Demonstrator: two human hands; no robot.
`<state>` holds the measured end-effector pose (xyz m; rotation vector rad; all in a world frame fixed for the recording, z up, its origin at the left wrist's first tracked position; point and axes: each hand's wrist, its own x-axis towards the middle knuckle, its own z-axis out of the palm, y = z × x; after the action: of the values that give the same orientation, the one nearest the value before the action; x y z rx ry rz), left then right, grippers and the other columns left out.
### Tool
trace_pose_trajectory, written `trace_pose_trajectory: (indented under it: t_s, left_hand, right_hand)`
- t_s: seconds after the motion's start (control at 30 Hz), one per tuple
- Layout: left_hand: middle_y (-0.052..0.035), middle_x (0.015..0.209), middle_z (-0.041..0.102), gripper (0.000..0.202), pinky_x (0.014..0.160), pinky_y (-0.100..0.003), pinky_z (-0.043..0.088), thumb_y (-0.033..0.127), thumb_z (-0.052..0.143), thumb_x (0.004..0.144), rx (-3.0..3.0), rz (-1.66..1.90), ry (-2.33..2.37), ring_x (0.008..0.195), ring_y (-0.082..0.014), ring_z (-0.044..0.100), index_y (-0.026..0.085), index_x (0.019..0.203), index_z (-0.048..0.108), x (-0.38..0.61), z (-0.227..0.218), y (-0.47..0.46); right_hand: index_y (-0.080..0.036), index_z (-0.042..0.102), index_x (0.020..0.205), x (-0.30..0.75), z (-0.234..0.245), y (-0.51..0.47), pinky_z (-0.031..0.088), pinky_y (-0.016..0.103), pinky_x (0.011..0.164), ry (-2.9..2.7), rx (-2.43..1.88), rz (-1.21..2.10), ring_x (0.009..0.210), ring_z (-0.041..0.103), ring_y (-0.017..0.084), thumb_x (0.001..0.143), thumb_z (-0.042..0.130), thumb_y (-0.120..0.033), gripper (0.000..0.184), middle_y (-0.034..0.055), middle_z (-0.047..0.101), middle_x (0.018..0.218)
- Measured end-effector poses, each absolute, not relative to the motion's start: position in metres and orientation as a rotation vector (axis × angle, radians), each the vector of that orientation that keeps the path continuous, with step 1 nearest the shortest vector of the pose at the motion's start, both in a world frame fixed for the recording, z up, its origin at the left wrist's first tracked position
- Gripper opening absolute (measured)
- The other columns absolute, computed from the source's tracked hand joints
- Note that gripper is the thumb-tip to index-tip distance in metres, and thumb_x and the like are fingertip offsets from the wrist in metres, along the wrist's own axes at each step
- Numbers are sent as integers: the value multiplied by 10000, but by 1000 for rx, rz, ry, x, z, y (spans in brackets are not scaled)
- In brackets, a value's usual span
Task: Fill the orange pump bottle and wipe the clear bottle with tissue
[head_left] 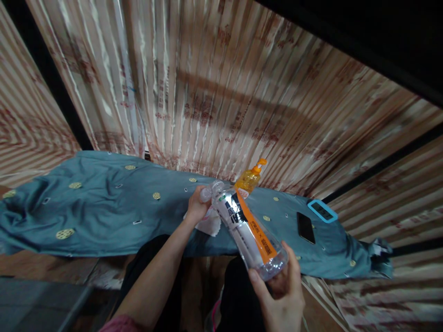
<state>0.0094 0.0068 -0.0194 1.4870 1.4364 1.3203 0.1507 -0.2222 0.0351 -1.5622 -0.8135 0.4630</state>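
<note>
Right hand closest to me, cupped round the base of the clear bottle, tilted above the blue-covered desk; left hand pinches its cap, still on. Farther right, the orange bottle stands untouched.

Clear bottle w/ orange-white-black label. Behind it, orange pump bottle. Under it, teal cloth w/ gold dots. Right of it: black phone, blue-rimmed gadget. Striped beige-red curtain behind.
</note>
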Motion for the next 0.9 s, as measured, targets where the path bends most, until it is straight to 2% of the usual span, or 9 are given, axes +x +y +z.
trace_pose_trajectory:
  t_s: [0.33, 0.47, 0.6, 0.9]
  left_hand:
    - [-48, 1001, 778, 328, 851, -367, 545, 161, 700, 669, 1491, 1330, 1444, 953, -271, 739, 210, 986, 631, 10, -21, 9]
    - [-43, 976, 775, 316, 830, -359, 539, 161, 689, 671, 1489, 1330, 1454, 929, -266, 734, 212, 977, 625, 10, -22, 9]
    - [-35, 952, 771, 330, 815, -354, 540, 174, 702, 664, 1469, 1331, 1455, 888, -254, 728, 215, 981, 621, 11, -24, 11]
    - [-58, 976, 769, 359, 852, -374, 550, 188, 728, 668, 1484, 1337, 1458, 921, -269, 729, 199, 1013, 630, 12, -28, 14]
  right_hand:
    - [-217, 318, 1610, 155, 33, -226, 619, 416, 900, -876, -1553, 478, 1156, 724, 340, 659, 888, -558, 1160, 210, 591, 1480]
    - [-232, 302, 1620, 166, 24, -227, 631, 426, 896, -930, -1550, 494, 1156, 730, 346, 617, 938, -498, 1217, 197, 639, 1435]
    - [-246, 297, 1626, 169, 20, -226, 628, 409, 920, -935, -1544, 505, 1179, 728, 332, 661, 925, -449, 1169, 181, 627, 1460]
    - [-205, 352, 1585, 155, 34, -223, 648, 380, 845, -887, -1546, 438, 1083, 763, 323, 648, 906, -516, 1132, 223, 575, 1498]
